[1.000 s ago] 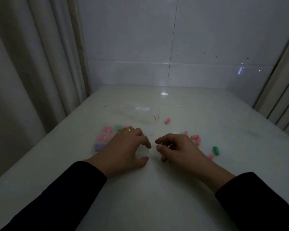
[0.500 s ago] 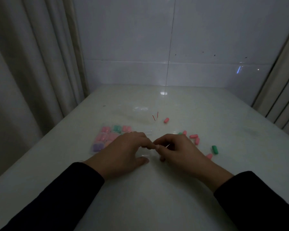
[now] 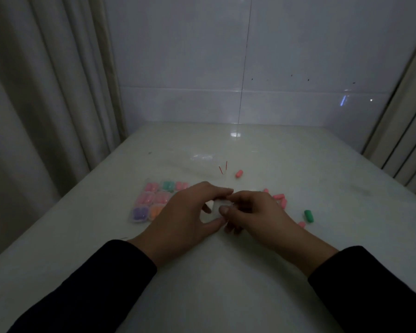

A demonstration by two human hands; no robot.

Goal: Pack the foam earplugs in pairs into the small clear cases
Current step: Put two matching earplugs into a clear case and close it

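A small clear case (image 3: 217, 207) sits between both hands, just above the white table. My left hand (image 3: 185, 217) grips it with thumb below and fingers curled over the top. My right hand (image 3: 252, 215) pinches its right edge with thumb and forefinger. Left of the hands lies a cluster of filled clear cases (image 3: 151, 203) holding pink, green, purple and orange earplugs. Loose earplugs lie to the right: pink ones (image 3: 280, 198), a green one (image 3: 308, 216), and a single pink one (image 3: 239, 173) farther back. What is inside the held case is too dim to tell.
A clear plastic bag (image 3: 199, 162) with two thin red marks lies behind the hands. Curtains hang at the left, a tiled wall stands behind the table (image 3: 226, 272), and a slatted frame stands at the right.
My hands have come together from a small gap. The right thumb and forefinger now pinch the clear case that the left hand holds, and the case has lifted slightly.
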